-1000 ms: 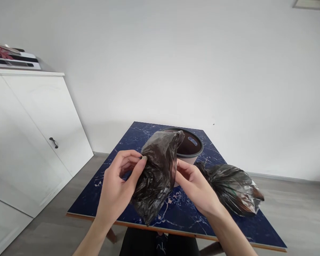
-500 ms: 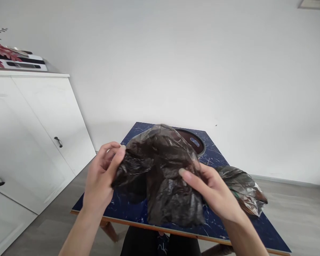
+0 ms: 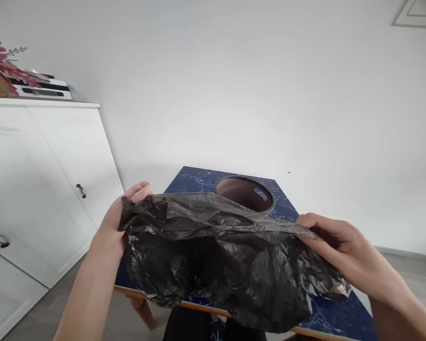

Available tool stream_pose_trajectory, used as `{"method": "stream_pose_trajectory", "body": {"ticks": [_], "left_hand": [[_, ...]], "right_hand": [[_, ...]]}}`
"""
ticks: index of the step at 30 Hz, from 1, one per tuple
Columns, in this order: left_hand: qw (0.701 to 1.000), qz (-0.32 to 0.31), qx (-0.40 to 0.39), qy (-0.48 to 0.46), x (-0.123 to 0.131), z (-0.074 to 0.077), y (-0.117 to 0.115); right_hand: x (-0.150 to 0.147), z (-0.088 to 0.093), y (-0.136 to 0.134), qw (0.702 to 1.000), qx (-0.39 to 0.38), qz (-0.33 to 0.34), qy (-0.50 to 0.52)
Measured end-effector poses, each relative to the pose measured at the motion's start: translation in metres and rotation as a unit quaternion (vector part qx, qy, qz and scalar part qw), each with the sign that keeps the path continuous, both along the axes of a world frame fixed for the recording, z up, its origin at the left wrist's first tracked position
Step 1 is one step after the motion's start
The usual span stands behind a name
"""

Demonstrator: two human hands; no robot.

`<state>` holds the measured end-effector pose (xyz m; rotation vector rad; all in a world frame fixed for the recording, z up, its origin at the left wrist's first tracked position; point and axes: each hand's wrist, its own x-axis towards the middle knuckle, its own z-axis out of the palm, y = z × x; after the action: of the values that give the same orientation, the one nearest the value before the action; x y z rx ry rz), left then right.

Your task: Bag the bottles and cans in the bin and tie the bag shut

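Note:
I hold a crumpled black plastic bag (image 3: 220, 255) stretched wide in front of me, above the near edge of a dark blue marbled table (image 3: 195, 180). My left hand (image 3: 122, 218) grips the bag's left edge with closed fingers. On the right edge, my right hand (image 3: 335, 248) pinches the film. Behind the bag stands a round bin (image 3: 244, 194) with a brown inside and a grey rim, nothing showing in it. A second, filled dark bag lies on the table at the right, almost wholly hidden; only a scrap (image 3: 339, 290) shows.
A white cabinet (image 3: 39, 180) with black handles stands to the left, with a basket of red leaves (image 3: 0, 76) and a flat white device (image 3: 44, 88) on top. A bare white wall is behind the table. Grey floor (image 3: 401, 270) lies on both sides.
My hands have moved apart, left and right, spreading the bunched bag into a wide sheet. It now covers the second bag, and the bin's opening shows fully.

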<state>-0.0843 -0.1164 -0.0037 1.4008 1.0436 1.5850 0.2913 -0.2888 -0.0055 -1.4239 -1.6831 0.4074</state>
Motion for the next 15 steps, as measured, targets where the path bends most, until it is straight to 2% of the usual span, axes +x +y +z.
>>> {"method": "stream_pose_trajectory", "body": {"ticks": [2,4,5,6,8,10,11,15], "left_hand": [[0.996,0.046,0.062,-0.040,0.002,0.015,-0.022],[0.966,0.123,0.223,-0.040,0.009,0.031,-0.046],[0.952,0.111,0.284,0.021,0.013,0.038,-0.056],[0.939,0.063,0.312,0.128,0.017,0.044,-0.063],[0.891,-0.057,0.301,0.334,0.024,0.050,-0.066],[0.851,-0.116,0.261,0.440,0.029,0.049,-0.058],[0.847,-0.117,0.250,0.454,0.030,0.047,-0.051],[0.866,-0.104,0.217,0.438,0.034,0.041,-0.030]], "right_hand": [[0.002,0.002,-0.002,1.000,-0.013,0.002,-0.024],[0.000,0.003,-0.004,0.999,-0.015,-0.002,-0.031],[-0.002,0.004,-0.005,0.999,-0.013,-0.004,-0.030],[-0.004,0.005,-0.005,0.999,-0.011,-0.006,-0.030],[-0.007,0.006,-0.006,0.999,-0.009,-0.004,-0.034],[-0.007,0.006,-0.006,0.999,-0.005,-0.007,-0.045],[-0.004,0.005,-0.007,0.999,-0.005,-0.011,-0.053],[0.015,-0.003,-0.011,0.991,-0.029,-0.027,-0.130]]}}
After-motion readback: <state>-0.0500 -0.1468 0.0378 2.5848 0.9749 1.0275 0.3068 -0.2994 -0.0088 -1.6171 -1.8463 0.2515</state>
